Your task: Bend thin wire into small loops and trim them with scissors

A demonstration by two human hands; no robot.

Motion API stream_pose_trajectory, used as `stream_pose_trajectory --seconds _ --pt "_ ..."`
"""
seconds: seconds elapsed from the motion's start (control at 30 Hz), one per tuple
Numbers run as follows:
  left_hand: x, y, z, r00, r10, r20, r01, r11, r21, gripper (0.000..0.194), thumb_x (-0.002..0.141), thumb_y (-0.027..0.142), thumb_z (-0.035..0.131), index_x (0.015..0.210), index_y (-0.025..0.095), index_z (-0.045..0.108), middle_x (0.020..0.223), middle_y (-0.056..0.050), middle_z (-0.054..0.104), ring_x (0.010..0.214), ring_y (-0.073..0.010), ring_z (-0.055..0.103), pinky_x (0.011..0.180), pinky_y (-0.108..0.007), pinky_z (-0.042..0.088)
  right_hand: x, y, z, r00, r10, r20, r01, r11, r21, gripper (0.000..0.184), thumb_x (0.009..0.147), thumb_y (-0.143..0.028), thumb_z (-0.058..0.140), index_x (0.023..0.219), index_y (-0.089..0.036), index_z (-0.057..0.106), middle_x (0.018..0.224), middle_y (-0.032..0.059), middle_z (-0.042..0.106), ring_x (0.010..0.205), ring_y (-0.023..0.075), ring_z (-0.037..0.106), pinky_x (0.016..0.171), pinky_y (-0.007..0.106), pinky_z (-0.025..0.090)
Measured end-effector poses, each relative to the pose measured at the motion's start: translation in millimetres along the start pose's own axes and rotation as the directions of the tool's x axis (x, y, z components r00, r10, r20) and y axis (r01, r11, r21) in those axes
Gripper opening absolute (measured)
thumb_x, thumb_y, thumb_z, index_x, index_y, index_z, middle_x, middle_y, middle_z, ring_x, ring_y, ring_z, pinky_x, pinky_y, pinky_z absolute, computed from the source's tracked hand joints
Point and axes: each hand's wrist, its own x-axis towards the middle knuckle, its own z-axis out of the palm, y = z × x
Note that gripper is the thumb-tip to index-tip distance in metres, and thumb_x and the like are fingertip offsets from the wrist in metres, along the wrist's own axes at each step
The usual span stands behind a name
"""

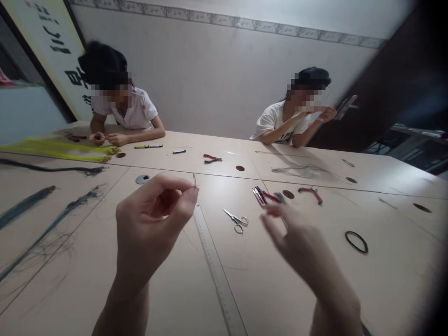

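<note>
In the head view, the left hand (pixel 150 228) pinches a thin metal pin (pixel 194 181) upright between thumb and fingertips, above the pale tabletop (pixel 177 303). The right hand (pixel 301 247), blurred, hangs half-open and empty, just beside red-handled pliers (pixel 268 197) and near steel scissors (pixel 236 220).

From my remote feed, this reads as a small handcraft workshop rather than a home or office. Long pale laminate tables (pixel 385 280) are pushed edge to edge, with round holes set into their tops. Laid out across them are red-handled pliers (pixel 311 194), scissors (pixel 236 220) and a steel ruler (pixel 217 266), alongside long hanks of dark fibre (pixel 52 219) and a bundle of yellow fibre (pixel 56 148). Two seated co-workers (pixel 122 112) (pixel 287 121) are doing close hand work at the far edge. A large calligraphy banner (pixel 45 51) hangs on the plain wall (pixel 217 70).
</note>
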Motion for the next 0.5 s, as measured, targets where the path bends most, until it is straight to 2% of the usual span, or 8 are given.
stream_pose_trajectory --seconds 0.03,0.1,0.2,0.27,0.37,0.5 --pt "0.8 0.5 -2.6 1.0 -0.008 -0.017 0.008 1.0 -0.009 0.017 0.072 0.009 0.063 0.064 0.024 0.063 0.049 0.009 0.052 0.042 -0.0058 0.044 0.039 -0.017 0.037 -17.8 -2.5 10.2 0.995 -0.026 0.094 0.026 1.0 -0.001 0.009 0.087 -0.024 0.056 0.091 -0.018 0.062 0.083 0.0083 0.069 0.073 0.0247 0.068 0.06 0.037 0.057" --pt "1.2 1.8 -6.8 0.999 -0.015 -0.035 0.015 1.0 -0.009 0.017 0.072 0.009 0.063 0.064 0.024 0.064 0.049 0.009 0.052 0.042 -0.0057 0.043 0.039 -0.017 0.038 -60.9 -10.3 33.7 0.972 -0.075 0.224 0.071 0.997 0.024 0.016 0.086 -0.019 0.054 0.1 -0.017 0.061 0.089 0.0095 0.07 0.075 0.0225 0.07 0.063 0.034 0.059" --pt "0.3 3.3 -10.7 1.0 0.001 -0.021 -0.001 1.0 0.009 0.017 0.072 0.008 0.064 0.064 0.024 0.064 0.047 0.01 0.05 0.042 -0.0053 0.043 0.039 -0.016 0.037 -125.8 -15.7 64.8 0.93 -0.148 0.336 0.137 0.989 0.058 0.041 0.079 -0.017 0.057 0.12 -0.014 0.056 0.123 0.0174 0.063 0.108 0.029 0.064 0.082 0.036 0.059" --pt "-0.1 3.2 -12.2 1.0 -0.016 0.003 0.016 1.0 0.01 0.017 0.073 0.009 0.065 0.065 0.024 0.064 0.047 0.01 0.049 0.044 -0.0055 0.043 0.04 -0.015 0.037 -156.9 -10.8 77.1 0.905 -0.158 0.396 0.142 0.987 0.07 0.055 0.076 -0.017 0.059 0.13 -0.012 0.05 0.133 0.0184 0.056 0.119 0.0329 0.056 0.09 0.041 0.055" --pt "-0.1 1.9 -14.3 0.998 -0.055 0.042 0.056 0.998 -0.01 0.015 0.075 0.012 0.066 0.067 0.025 0.065 0.047 0.009 0.048 0.048 -0.0064 0.047 0.042 -0.015 0.038 -181.3 1.2 84.6 0.867 -0.148 0.476 0.115 0.989 0.097 0.061 0.076 -0.023 0.065 0.134 -0.013 0.05 0.135 0.0161 0.053 0.121 0.0359 0.053 0.095 0.048 0.051" --pt "0.2 1.9 -20.6 0.995 -0.074 0.064 0.073 0.997 0.023 0.015 0.075 0.013 0.066 0.068 0.026 0.065 0.047 0.01 0.048 0.045 -0.0056 0.045 0.042 -0.013 0.038 -193.4 2.1 81.6 0.86 -0.043 0.509 -0.005 0.996 0.094 0.047 0.084 -0.035 0.066 0.128 -0.02 0.058 0.132 0.0141 0.058 0.121 0.0345 0.054 0.099 0.049 0.048"
